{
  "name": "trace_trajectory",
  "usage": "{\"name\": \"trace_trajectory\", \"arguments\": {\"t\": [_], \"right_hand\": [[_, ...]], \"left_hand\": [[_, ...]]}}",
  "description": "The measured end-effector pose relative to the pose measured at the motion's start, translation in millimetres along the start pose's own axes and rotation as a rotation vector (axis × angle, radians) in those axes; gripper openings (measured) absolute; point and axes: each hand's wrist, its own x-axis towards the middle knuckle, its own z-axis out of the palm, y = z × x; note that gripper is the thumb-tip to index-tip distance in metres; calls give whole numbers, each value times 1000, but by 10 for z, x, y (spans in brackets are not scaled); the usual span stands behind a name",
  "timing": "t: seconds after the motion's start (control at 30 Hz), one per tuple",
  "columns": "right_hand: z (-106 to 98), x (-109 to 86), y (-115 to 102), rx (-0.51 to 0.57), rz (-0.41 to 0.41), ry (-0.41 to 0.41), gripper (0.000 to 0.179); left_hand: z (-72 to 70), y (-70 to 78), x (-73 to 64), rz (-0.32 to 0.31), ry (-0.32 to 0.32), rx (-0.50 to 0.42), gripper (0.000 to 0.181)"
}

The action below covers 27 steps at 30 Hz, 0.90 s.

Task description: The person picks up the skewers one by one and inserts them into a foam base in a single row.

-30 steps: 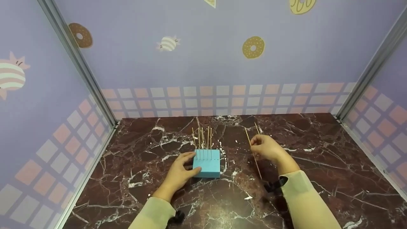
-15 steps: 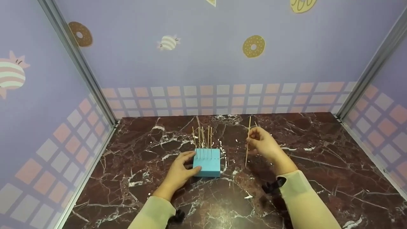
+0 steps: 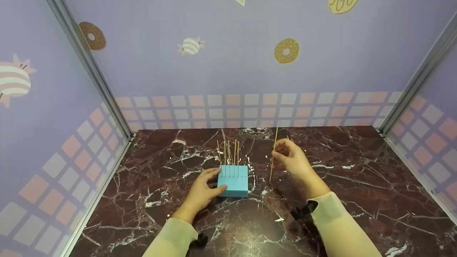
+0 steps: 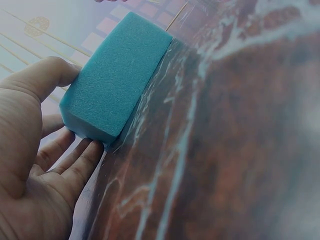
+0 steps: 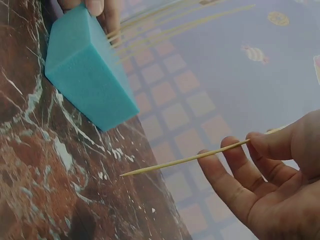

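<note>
A light-blue foam block sits on the dark marbled table, with several thin bamboo skewers standing in a row of holes in its top. My left hand holds the block at its left side, the thumb on the near top edge and the fingers along the far part. Right of the block, my right hand pinches one bamboo skewer between thumb and fingers. This skewer is nearly upright, apart from the block, its pointed end downward. Small holes without skewers show at the block's right in the head view.
Behind the right hand, the tip of another skewer shows; most of it is hidden. White-veined marbled tabletop surrounds the block. A patterned purple wall closes off the back, with side walls left and right.
The skewer in my right hand has swung from slanted to nearly upright and moved left, closer to the block. My left hand has stayed on the block.
</note>
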Motion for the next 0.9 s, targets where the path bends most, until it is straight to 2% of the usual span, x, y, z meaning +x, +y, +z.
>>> {"name": "trace_trajectory", "arguments": {"t": [0.27, 0.53, 0.77, 0.9], "right_hand": [[58, -3, -53, -58, -92, 41, 28], [231, 24, -157, -94, -172, 48, 35], [386, 100, -307, -20, -236, 73, 40], [477, 116, -330, -4, -266, 59, 39]], "left_hand": [[24, -11, 20, 19, -18, -5, 71], [22, -25, -10, -3, -11, -4, 72], [3, 5, 9, 11, -21, -25, 72], [-8, 7, 0, 1, -32, -24, 71]]}}
